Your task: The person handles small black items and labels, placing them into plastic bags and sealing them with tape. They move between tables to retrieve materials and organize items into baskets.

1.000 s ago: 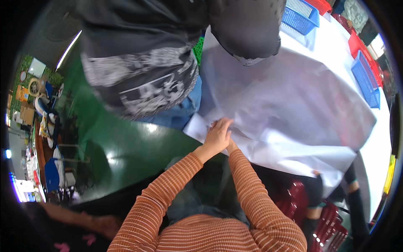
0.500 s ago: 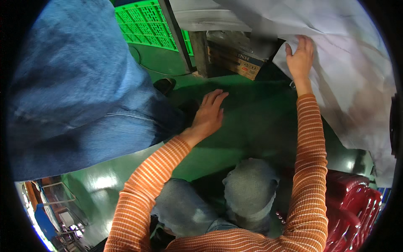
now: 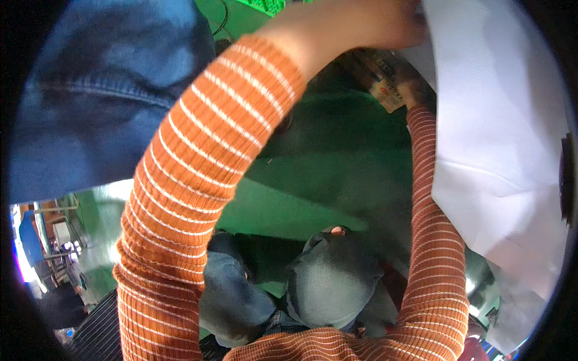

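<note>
A large white cloth [image 3: 497, 114] hangs at the right, its straight near edge running down from my left hand [image 3: 391, 24]. That hand is raised at the top, closed against the cloth's edge, with its fingertips in shadow. Under the cloth, my right hand [image 3: 410, 90] reaches beside a brown cardboard box [image 3: 388, 93]. Shadow and blur hide the right hand's fingers, so I cannot tell whether it touches the box.
Blue denim fabric [image 3: 90, 120] hangs at the left. A bright green crate [image 3: 265, 5] shows at the top edge, over the green floor [image 3: 319, 174]. Part of a dark red plastic seat [image 3: 472, 349] lies at the lower right.
My left hand has moved up and right to the white cloth, which now hangs closer. My right hand has left the cloth's face and is beneath it by the box.
</note>
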`<state>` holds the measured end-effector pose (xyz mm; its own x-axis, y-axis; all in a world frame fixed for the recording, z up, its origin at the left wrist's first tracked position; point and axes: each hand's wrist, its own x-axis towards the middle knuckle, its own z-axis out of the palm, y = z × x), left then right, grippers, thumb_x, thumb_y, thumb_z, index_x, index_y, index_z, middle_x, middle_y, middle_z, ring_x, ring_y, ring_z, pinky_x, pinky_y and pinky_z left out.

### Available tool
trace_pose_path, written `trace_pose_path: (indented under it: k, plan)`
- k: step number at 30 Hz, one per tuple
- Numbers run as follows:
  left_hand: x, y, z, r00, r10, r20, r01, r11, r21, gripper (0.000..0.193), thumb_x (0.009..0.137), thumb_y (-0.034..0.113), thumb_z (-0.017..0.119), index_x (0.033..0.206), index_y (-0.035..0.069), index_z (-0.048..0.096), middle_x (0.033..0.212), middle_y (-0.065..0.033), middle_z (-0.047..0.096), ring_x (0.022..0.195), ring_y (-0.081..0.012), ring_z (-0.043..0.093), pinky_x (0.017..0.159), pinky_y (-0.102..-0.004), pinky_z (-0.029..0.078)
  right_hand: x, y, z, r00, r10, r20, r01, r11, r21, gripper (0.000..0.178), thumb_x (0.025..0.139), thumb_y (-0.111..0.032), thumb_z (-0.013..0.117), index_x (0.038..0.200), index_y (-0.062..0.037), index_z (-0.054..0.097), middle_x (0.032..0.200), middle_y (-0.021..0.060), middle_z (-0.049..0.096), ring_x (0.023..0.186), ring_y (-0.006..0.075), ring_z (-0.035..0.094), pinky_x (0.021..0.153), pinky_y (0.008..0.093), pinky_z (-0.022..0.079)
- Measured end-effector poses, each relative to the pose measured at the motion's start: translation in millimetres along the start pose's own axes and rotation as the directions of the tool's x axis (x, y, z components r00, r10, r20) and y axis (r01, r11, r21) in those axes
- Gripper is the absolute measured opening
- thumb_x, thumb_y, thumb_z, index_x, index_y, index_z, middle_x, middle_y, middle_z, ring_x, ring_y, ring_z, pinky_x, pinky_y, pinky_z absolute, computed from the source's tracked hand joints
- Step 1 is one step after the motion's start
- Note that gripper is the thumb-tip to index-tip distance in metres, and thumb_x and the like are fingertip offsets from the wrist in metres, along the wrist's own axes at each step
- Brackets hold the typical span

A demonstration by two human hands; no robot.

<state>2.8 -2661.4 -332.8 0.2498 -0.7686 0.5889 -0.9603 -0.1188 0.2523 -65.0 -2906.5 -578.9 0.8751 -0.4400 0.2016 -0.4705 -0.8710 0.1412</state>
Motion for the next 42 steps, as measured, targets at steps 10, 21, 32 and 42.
trace_pose_path:
  k: [10,21,32,42]
  plan:
    - [62.5,0.8,37.6,0.914,0.29,0.284,-0.358,0.905,0.229,0.041,0.089,0.027,0.047,0.128,0.016,0.048,0.131,-0.0099,0.049,0.124,-0.0224,0.039,0.102,-0.0382,0.036,-98.2,58.5,-34.0,0.98,-0.171,0.097,0.171,0.985,0.008,0.028,0.08,-0.011,0.063,0.108,-0.0066,0.062,0.104,0.0218,0.061,0.098,0.0385,0.058,0.081,0.0452,0.047]
    - [24.6,11.0,28.1,0.936,0.252,0.245,-0.255,0.967,-0.019,0.064,0.087,0.028,0.051,0.142,0.006,0.027,0.149,-0.0193,0.015,0.136,-0.0448,0.012,0.108,-0.0567,0.021,-224.5,4.3,-97.0,0.909,-0.269,0.32,0.214,0.957,0.196,0.013,0.081,-0.015,0.061,0.09,-0.007,0.057,0.083,0.0114,0.06,0.081,0.0332,0.061,0.068,0.0433,0.047]
    - [-87.4,2.4,164.6,0.969,0.034,0.247,-0.043,0.999,0.03,0.029,0.078,0.027,0.064,0.103,0.012,0.064,0.102,-0.0115,0.063,0.091,-0.0286,0.062,0.078,-0.04,0.051,-157.6,-13.5,-127.2,0.995,-0.007,0.098,-0.051,0.82,0.57,0.043,0.087,-0.02,0.058,0.123,0.0007,0.049,0.118,0.0187,0.058,0.113,0.0319,0.053,0.095,0.0359,0.04]
    - [-85.5,-46.8,119.3,0.951,-0.301,0.068,0.29,0.796,-0.531,0.022,0.082,0.025,0.064,0.095,0.008,0.067,0.089,-0.0145,0.068,0.08,-0.0305,0.065,0.074,-0.0385,0.051,-122.5,3.0,-152.8,0.923,0.039,0.383,-0.236,0.842,0.485,0.05,0.087,-0.037,0.059,0.118,0.0022,0.057,0.123,0.018,0.057,0.112,0.0274,0.053,0.098,0.0327,0.036]
